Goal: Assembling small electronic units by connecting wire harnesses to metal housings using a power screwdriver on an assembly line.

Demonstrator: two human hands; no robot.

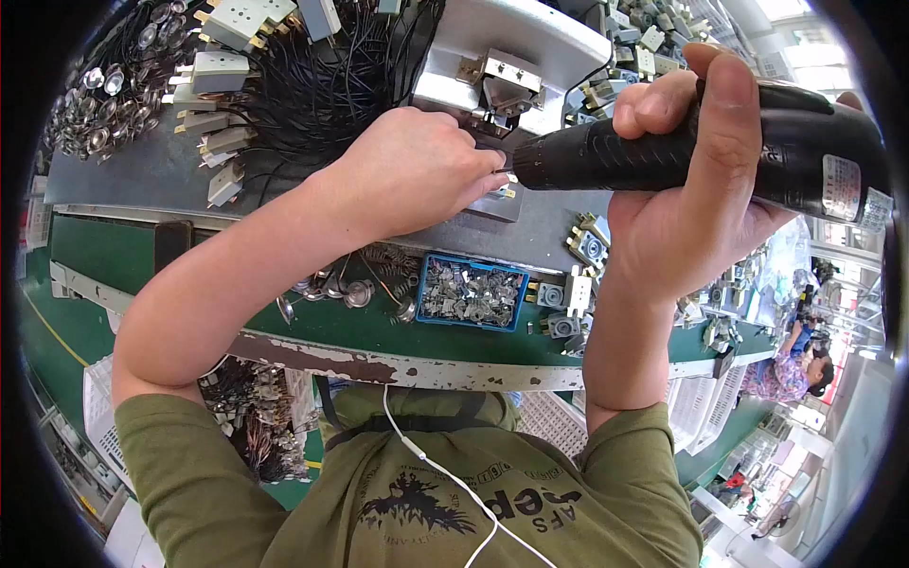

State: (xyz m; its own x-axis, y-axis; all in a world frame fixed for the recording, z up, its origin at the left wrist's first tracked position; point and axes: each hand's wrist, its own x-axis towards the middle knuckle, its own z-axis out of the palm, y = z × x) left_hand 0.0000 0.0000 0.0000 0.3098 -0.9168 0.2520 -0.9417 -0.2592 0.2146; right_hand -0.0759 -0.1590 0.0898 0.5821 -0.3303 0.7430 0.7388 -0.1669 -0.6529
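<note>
My right hand (pixel 691 180) is wrapped round a black electric screwdriver (pixel 606 156), held level with its nose pointing left. The tip of the tool reaches the fingertips of my left hand (pixel 417 170), which is closed in a pinch in front of a metal fixture (pixel 511 85). What those fingers hold is mostly covered by them. A small pale piece with a brass-coloured tab (pixel 507 192) shows just beneath the tool's nose, on a grey metal block (pixel 494 206).
Grey-white plug housings (pixel 220 71) with black cables (pixel 308 99) lie at the left, beside shiny round metal parts (pixel 114 80). A blue tray (pixel 471 327) of small metal pieces sits nearer me, with housings (pixel 565 327) to its right. Far right, another person (pixel 791 369) is visible.
</note>
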